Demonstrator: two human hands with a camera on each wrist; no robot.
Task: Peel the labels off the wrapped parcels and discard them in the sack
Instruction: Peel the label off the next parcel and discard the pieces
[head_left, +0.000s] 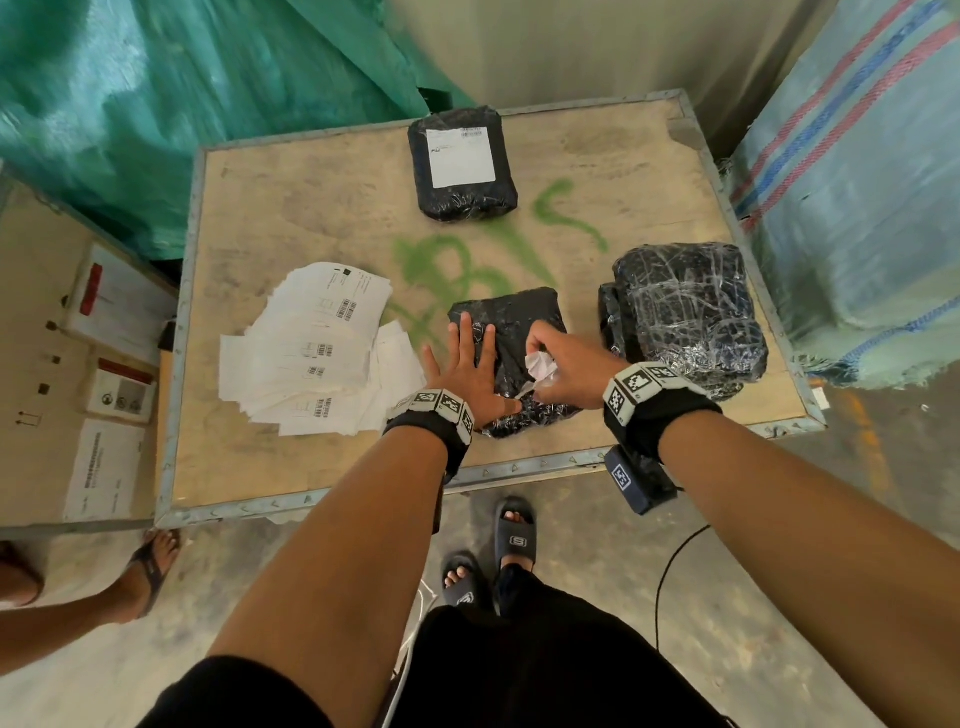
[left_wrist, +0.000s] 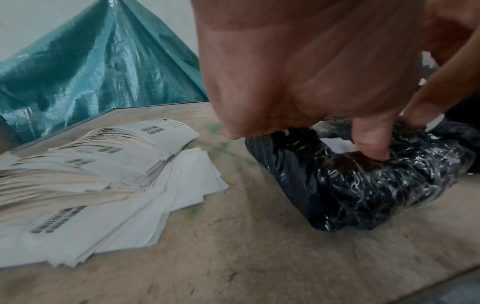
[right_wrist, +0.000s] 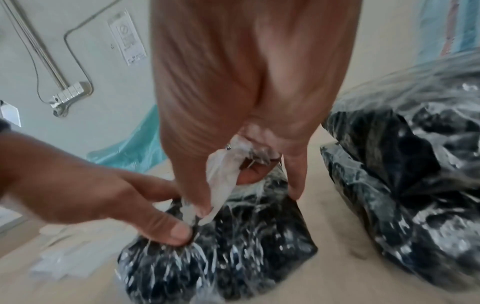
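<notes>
A black plastic-wrapped parcel (head_left: 514, 332) (left_wrist: 363, 185) (right_wrist: 233, 246) lies near the front of the wooden table (head_left: 311, 208). My left hand (head_left: 465, 371) presses flat on the parcel's left side, thumb (right_wrist: 171, 230) pushing into the wrap. My right hand (head_left: 558, 364) pinches a crumpled white label (head_left: 540, 366) (right_wrist: 221, 179), partly lifted from the parcel's top. A second black parcel (head_left: 462, 161) with a white label (head_left: 460, 156) stuck on it lies at the table's far side. Two bare black parcels (head_left: 685, 317) (right_wrist: 402, 164) are stacked at the right.
A fanned heap of white label sheets (head_left: 317, 353) (left_wrist: 91, 185) lies on the table's left. A green tarp (head_left: 156, 104) hangs behind, and a blue striped woven sack (head_left: 857, 182) stands to the right. Another crate (head_left: 78, 364) sits left; a person's sandalled foot (head_left: 150, 566) is on the floor.
</notes>
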